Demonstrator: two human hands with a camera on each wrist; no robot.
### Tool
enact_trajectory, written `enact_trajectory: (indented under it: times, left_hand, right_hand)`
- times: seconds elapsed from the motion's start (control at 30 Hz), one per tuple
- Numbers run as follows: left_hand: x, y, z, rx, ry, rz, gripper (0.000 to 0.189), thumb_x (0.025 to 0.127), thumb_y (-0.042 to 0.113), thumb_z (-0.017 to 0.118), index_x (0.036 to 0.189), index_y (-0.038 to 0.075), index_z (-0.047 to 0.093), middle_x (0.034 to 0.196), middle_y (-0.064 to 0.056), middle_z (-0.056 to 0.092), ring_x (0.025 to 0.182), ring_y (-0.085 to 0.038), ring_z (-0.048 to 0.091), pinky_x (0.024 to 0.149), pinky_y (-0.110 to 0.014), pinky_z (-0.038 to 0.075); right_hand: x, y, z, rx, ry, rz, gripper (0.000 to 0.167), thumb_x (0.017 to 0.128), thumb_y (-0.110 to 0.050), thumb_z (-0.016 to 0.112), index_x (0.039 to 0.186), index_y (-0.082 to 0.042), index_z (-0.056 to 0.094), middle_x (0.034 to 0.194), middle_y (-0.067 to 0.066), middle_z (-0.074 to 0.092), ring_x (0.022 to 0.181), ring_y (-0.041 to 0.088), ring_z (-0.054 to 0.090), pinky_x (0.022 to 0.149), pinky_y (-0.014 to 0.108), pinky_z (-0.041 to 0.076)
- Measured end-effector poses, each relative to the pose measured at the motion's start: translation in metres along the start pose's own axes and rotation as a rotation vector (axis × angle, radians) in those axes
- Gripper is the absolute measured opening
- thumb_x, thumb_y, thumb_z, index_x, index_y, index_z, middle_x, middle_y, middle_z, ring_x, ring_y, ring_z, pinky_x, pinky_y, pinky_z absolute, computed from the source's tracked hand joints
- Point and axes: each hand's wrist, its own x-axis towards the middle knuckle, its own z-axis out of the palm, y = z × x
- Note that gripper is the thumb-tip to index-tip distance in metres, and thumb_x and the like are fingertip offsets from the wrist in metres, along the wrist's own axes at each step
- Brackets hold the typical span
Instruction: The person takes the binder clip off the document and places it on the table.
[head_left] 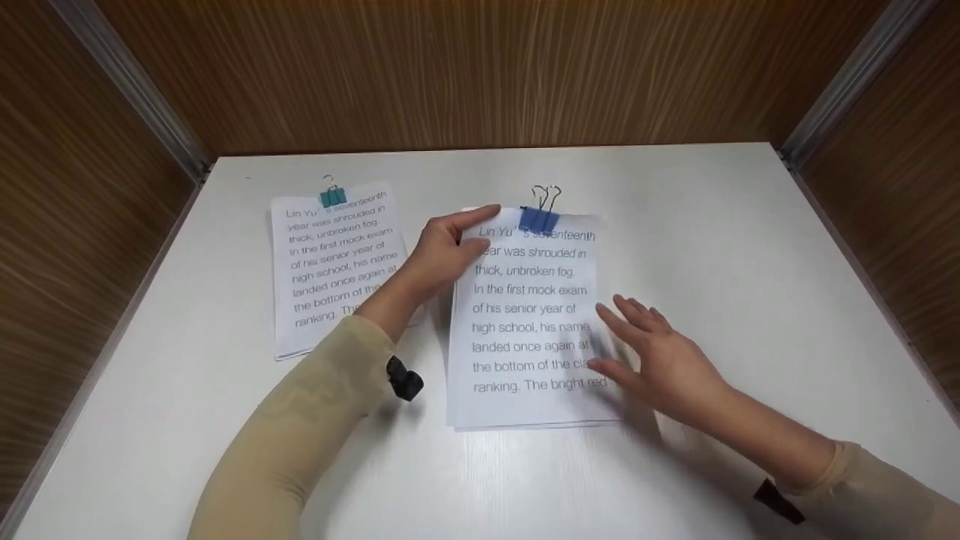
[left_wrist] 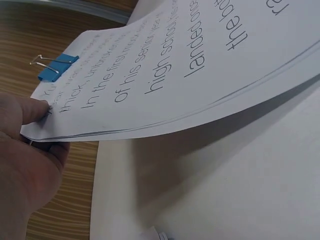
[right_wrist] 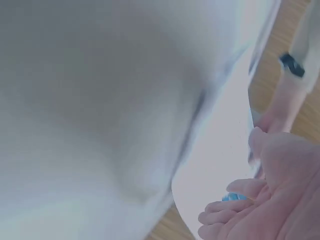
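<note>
A stack of printed sheets (head_left: 525, 315) is held at its upper left corner by my left hand (head_left: 454, 247), thumb on top and fingers beneath. In the left wrist view the thumb and fingers pinch that corner, and the stack stands raised off the table with a shadow under it. A blue binder clip (head_left: 539, 220) grips the top edge, its wire handles upright. My right hand (head_left: 667, 360) hovers by the stack's right edge with its fingers spread. In the right wrist view it holds nothing, and a blurred white sheet lies beyond it.
On the left of the white table (head_left: 750, 225) lies a second stack of printed sheets (head_left: 330, 262) with a teal binder clip (head_left: 333, 196) on its top edge. My left forearm partly covers it. Wood-grain panels (head_left: 480, 75) stand around the table's back and sides.
</note>
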Motion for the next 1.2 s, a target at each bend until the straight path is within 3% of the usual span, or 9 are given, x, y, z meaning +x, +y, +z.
enact_trajectory:
  times: [0.17,0.27,0.43,0.5,0.73,1.03,1.2]
  left_hand:
    - [-0.002,0.002,-0.001,0.012,0.005,0.006,0.052,0.102,-0.001,0.063,0.149,0.022,0.064,0.158,0.004,0.055,0.109,-0.017,0.072,0.082,-0.026,0.058]
    - [-0.005,0.003,-0.003,0.011,0.004,0.012,0.052,0.102,-0.001,0.063,0.148,0.023,0.064,0.156,0.003,0.056,0.108,-0.018,0.072,0.080,-0.026,0.058]
    - [-0.008,0.007,-0.002,-0.013,-0.029,0.037,0.051,0.104,0.001,0.063,0.149,0.023,0.064,0.150,0.004,0.062,0.101,-0.023,0.075,0.074,-0.027,0.059]
    - [-0.009,0.008,-0.003,-0.029,-0.037,0.042,0.051,0.104,0.001,0.063,0.149,0.024,0.064,0.147,0.003,0.064,0.100,-0.024,0.076,0.075,-0.028,0.060]
    - [-0.012,0.010,-0.002,-0.063,-0.041,0.057,0.051,0.104,0.000,0.063,0.148,0.024,0.065,0.141,0.002,0.068,0.099,-0.025,0.076,0.074,-0.028,0.060]
    - [-0.016,0.011,0.000,-0.080,-0.052,0.049,0.051,0.103,-0.001,0.063,0.150,0.021,0.064,0.140,0.000,0.068,0.101,-0.025,0.076,0.075,-0.028,0.061]
    - [-0.015,0.015,-0.003,-0.083,-0.056,0.053,0.051,0.103,-0.001,0.064,0.149,0.021,0.065,0.139,-0.001,0.069,0.099,-0.025,0.076,0.076,-0.029,0.062]
  right_hand:
    - [0.023,0.006,-0.029,0.058,0.116,-0.013,0.073,0.094,-0.031,0.084,0.155,-0.003,0.053,0.154,0.023,0.054,0.143,0.046,0.050,0.113,0.065,0.042]
    - [0.042,0.011,-0.044,0.084,0.180,-0.029,0.070,0.095,-0.032,0.083,0.152,-0.002,0.057,0.148,0.022,0.060,0.125,0.042,0.066,0.109,0.061,0.048]
    - [0.073,0.022,-0.071,0.189,0.221,-0.001,0.068,0.096,-0.040,0.080,0.151,-0.006,0.059,0.146,0.017,0.064,0.122,0.037,0.068,0.109,0.058,0.049]
    - [0.088,0.025,-0.077,0.277,0.215,0.008,0.068,0.096,-0.040,0.081,0.151,-0.007,0.059,0.145,0.015,0.065,0.132,0.036,0.063,0.111,0.054,0.048]
    - [0.131,0.031,-0.088,0.565,0.172,0.008,0.061,0.098,-0.029,0.080,0.152,-0.008,0.059,0.142,0.015,0.067,0.125,0.024,0.069,0.102,0.024,0.054]
    - [0.164,0.041,-0.082,0.820,0.057,-0.052,0.049,0.102,-0.012,0.072,0.149,-0.004,0.061,0.143,0.016,0.066,0.131,0.023,0.065,0.106,0.023,0.051]
    - [0.176,0.040,-0.081,0.861,0.016,-0.081,0.049,0.103,-0.012,0.072,0.149,-0.003,0.060,0.143,0.015,0.067,0.131,0.022,0.064,0.107,0.026,0.051]
